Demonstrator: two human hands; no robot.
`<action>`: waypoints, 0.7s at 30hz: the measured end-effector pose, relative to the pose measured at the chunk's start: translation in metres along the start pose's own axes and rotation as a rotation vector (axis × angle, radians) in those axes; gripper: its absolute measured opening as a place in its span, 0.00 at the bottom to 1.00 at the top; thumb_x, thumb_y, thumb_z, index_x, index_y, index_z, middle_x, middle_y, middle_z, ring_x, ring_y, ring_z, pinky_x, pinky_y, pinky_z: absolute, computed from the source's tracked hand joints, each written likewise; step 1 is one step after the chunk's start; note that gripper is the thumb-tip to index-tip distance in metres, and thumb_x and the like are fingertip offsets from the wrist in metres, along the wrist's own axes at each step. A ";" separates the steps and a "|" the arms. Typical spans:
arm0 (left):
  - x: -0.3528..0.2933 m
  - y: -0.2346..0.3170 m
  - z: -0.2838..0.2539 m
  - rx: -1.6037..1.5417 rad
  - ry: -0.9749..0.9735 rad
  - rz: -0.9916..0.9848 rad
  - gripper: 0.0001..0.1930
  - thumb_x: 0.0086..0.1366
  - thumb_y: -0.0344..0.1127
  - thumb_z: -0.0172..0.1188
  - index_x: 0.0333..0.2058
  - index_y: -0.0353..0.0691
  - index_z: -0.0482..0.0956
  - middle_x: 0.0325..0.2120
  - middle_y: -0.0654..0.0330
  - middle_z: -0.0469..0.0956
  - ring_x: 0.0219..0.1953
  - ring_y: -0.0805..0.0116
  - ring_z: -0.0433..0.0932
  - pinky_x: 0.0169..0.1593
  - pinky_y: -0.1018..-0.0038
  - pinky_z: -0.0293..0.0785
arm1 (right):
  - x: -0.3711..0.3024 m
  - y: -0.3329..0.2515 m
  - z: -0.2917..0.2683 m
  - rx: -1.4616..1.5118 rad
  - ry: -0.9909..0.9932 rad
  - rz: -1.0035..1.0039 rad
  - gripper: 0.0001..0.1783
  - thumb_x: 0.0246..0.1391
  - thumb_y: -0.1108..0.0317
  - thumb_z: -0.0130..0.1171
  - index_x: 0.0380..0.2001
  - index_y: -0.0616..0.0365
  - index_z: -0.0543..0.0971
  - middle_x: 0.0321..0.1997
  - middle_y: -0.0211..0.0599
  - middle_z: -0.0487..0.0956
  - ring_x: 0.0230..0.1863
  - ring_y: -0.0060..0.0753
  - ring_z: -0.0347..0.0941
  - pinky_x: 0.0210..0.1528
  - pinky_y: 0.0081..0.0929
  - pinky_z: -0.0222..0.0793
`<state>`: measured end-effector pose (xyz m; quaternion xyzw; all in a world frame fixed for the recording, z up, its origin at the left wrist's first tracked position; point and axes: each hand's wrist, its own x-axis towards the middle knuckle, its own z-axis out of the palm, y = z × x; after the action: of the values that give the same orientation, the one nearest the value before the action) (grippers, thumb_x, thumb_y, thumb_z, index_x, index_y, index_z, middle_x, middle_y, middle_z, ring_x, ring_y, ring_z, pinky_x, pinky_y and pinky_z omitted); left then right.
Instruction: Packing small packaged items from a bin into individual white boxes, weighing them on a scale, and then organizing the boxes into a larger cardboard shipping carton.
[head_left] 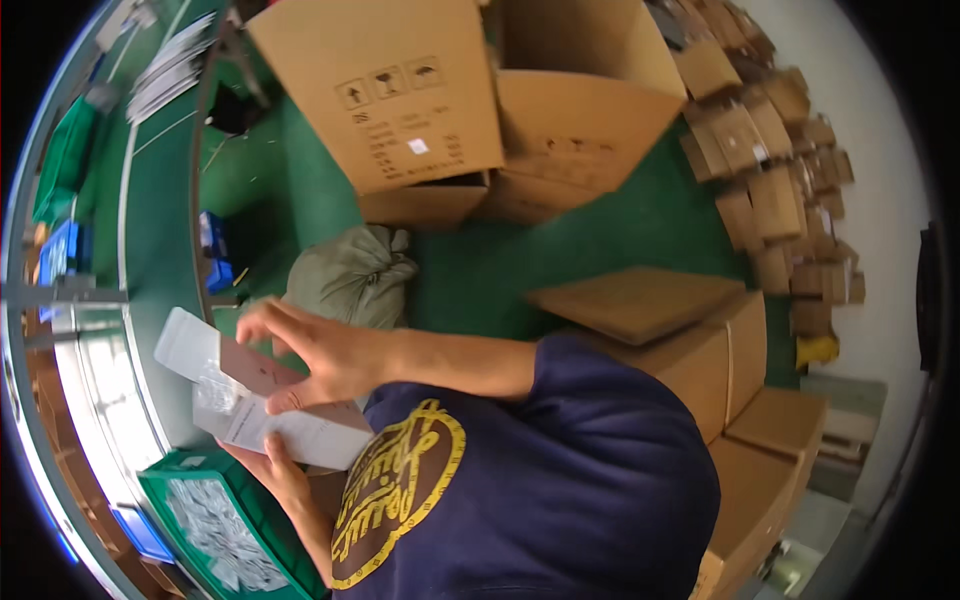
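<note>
Both hands on a flat carton [262, 398], held just in front of the chest, above the green bin [225, 530] of small packets. Right hand [325, 352] lies on top, fingers [262, 318] spread, thumb pressing the upper face. Left hand [283, 478] underneath, cupping the lower edge; its fingers mostly hidden, can't tell the grip exactly. A clear packet [216, 393] sits against the carton's white flap. Grey sack [352, 275] on the green floor beyond, big boxes [400, 90] behind it.

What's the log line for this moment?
left hand: supports flat carton from below | right hand: grip on carton top | green crate beside
</note>
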<state>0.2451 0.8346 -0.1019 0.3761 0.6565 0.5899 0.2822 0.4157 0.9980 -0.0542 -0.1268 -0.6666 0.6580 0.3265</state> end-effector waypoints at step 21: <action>-0.042 0.044 0.017 -0.057 -0.210 -0.246 0.43 0.52 0.46 0.71 0.59 0.32 0.57 0.46 0.55 0.71 0.49 0.66 0.72 0.53 0.70 0.68 | -0.004 0.004 0.025 0.075 -0.268 0.263 0.17 0.58 0.56 0.56 0.42 0.59 0.75 0.39 0.35 0.71 0.42 0.29 0.70 0.49 0.26 0.66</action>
<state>0.2895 0.8109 -0.0644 0.3444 0.6475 0.5266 0.4299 0.4026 0.9764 -0.0567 -0.1116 -0.6569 0.7304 0.1506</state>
